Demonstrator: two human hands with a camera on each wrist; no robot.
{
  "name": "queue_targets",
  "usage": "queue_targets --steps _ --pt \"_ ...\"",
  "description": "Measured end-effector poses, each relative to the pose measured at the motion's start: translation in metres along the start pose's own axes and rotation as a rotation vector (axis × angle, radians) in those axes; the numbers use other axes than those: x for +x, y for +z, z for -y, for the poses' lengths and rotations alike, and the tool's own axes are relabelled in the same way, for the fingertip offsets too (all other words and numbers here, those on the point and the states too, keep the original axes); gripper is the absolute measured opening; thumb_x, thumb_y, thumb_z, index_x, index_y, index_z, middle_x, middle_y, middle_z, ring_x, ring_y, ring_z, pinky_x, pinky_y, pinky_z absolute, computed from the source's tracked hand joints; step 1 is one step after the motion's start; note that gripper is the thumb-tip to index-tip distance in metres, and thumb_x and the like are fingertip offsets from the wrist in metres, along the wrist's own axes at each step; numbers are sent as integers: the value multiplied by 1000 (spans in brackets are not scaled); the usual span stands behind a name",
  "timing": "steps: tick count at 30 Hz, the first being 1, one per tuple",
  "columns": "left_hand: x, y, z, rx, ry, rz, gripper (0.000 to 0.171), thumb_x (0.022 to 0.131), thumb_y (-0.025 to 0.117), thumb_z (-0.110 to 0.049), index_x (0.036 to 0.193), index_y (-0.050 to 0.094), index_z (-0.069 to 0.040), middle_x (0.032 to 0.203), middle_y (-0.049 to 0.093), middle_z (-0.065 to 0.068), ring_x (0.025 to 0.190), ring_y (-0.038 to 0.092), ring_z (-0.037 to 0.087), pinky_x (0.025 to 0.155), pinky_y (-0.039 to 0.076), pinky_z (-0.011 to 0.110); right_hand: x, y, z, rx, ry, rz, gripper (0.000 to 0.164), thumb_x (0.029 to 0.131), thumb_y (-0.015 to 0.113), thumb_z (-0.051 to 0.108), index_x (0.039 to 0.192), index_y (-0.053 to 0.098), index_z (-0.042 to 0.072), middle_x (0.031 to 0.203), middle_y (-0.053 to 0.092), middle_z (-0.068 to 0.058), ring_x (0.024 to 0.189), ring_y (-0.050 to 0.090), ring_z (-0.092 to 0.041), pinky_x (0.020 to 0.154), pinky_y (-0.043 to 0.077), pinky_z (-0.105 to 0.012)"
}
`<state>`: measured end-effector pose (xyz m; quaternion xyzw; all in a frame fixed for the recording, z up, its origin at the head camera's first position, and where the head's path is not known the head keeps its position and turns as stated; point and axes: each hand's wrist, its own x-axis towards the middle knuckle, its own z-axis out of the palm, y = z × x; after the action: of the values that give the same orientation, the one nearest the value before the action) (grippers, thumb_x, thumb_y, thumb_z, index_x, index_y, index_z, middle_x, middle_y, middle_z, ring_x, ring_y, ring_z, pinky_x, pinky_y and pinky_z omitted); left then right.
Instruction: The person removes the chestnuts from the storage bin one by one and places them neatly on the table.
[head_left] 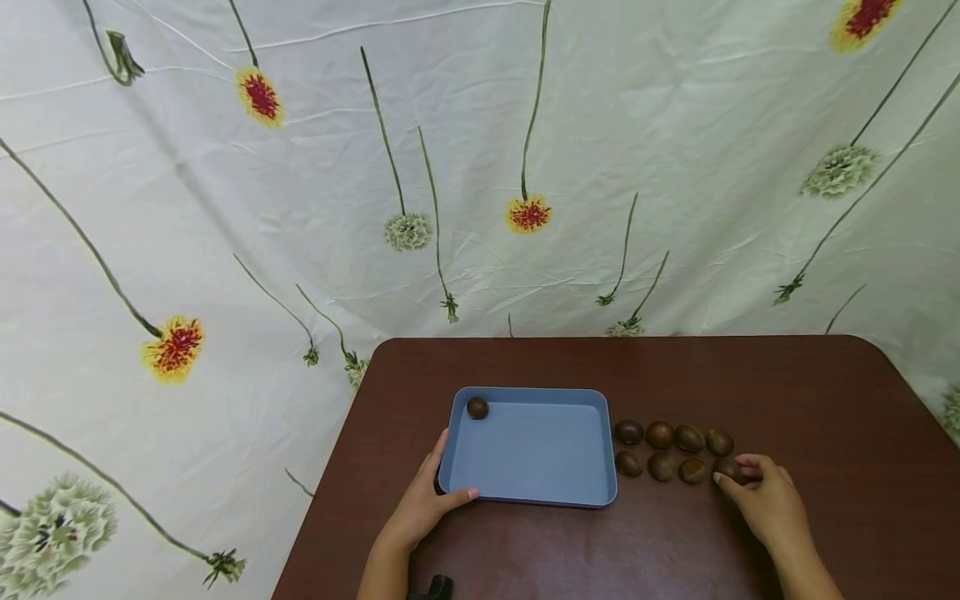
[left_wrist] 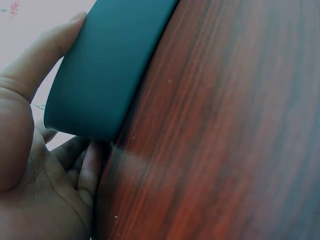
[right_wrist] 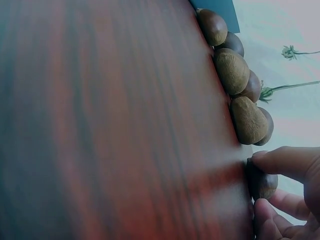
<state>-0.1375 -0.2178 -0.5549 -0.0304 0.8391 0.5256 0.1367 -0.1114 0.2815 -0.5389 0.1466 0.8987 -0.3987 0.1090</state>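
Note:
A shallow blue tray (head_left: 536,450) lies on the table, with one chestnut (head_left: 477,407) in its far left corner. My left hand (head_left: 423,505) holds the tray's near left corner, thumb along the front wall and fingers by the left side. In the left wrist view, some fingers curl at the tray's dark outer wall (left_wrist: 107,65). My right hand (head_left: 768,500) pinches a brown chestnut (right_wrist: 262,184) between thumb and fingers, at the near right end of two rows. Several other chestnuts (head_left: 661,467) sit in those rows just right of the tray.
The brown wooden table (head_left: 540,550) has rounded far corners. Behind it hangs a white cloth (head_left: 465,167) printed with flowers. A small black object (head_left: 441,587) shows at the bottom edge, near my left forearm.

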Motion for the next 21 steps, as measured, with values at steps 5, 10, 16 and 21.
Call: queue_targets --steps 5,10,16,21 --pt "-1 -1 -2 -4 -4 0 114 78 88 -38 164 13 -34 169 18 13 149 30 40 112 29 66 0 0 -1 -4 -8 -3 82 98 60 52 144 35 -11 134 41 -35 109 54 -40 81 51 -43" --pt "-1 -1 -2 -14 -7 0 114 78 89 -36 163 14 -35 168 19 13 148 32 40 112 30 66 0 0 -2 -6 -12 0 82 98 60 52 143 35 -11 134 41 -35 109 55 -40 81 51 -43" --pt "-1 -1 -4 -17 -8 -3 114 77 89 -36 163 14 -36 167 20 13 147 34 39 111 31 66 0 0 0 1 -8 11 83 99 59 52 144 34 -12 134 40 -35 109 55 -41 80 51 -43" --pt "-1 0 -3 -15 -9 -2 114 77 89 -37 163 14 -36 168 20 13 148 33 40 111 30 66 0 0 0 2 -5 8 82 99 59 52 144 35 -11 134 40 -34 109 54 -40 80 51 -42"
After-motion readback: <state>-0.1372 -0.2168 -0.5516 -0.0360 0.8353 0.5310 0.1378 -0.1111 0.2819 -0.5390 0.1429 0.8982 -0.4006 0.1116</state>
